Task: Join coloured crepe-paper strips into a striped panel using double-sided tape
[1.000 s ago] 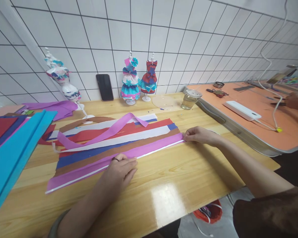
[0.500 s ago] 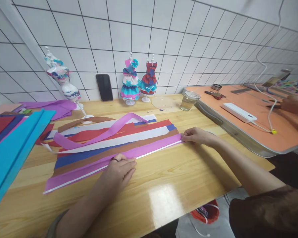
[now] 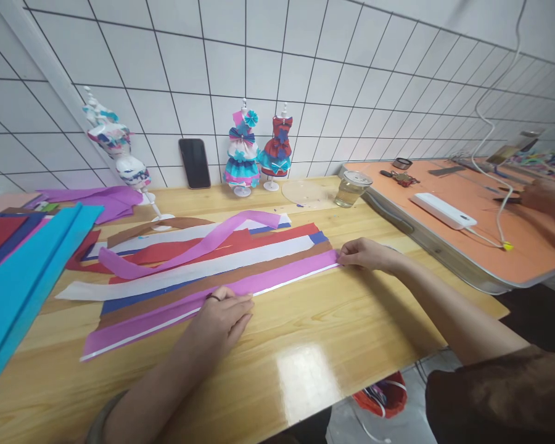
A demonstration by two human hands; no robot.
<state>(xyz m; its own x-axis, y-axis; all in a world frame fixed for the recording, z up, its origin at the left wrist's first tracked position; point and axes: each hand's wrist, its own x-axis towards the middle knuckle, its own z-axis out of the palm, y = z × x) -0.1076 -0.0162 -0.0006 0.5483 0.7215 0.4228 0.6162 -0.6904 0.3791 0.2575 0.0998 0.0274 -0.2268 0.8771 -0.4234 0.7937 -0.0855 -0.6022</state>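
Note:
A long pink strip (image 3: 277, 280) with a white strip (image 3: 143, 333) along its near edge lies slanted across the wooden table. My left hand (image 3: 224, 317) rests on the middle of both strips, fingers close together and pressing down. At their right end, my right hand (image 3: 363, 253) pinches the pink strip between thumb and fingers. Beyond it lie a brown strip (image 3: 259, 268), a blue strip (image 3: 134, 300), a broad white strip (image 3: 213, 265) and red strips (image 3: 189, 248). A curled pink ribbon (image 3: 208, 242) lies over them.
Cyan sheets (image 3: 32, 283) lie at the left. Dressed mini mannequins (image 3: 243, 157) and a phone (image 3: 195, 163) stand by the wall. A glass jar (image 3: 351, 190) is near an orange table (image 3: 481, 259), where another person's hand (image 3: 548, 200) holds a tool.
The left end of the white strip behind the brown one has flattened out and reaches farther left. The curled pink ribbon's right end has shifted slightly right. My hands have stayed put.

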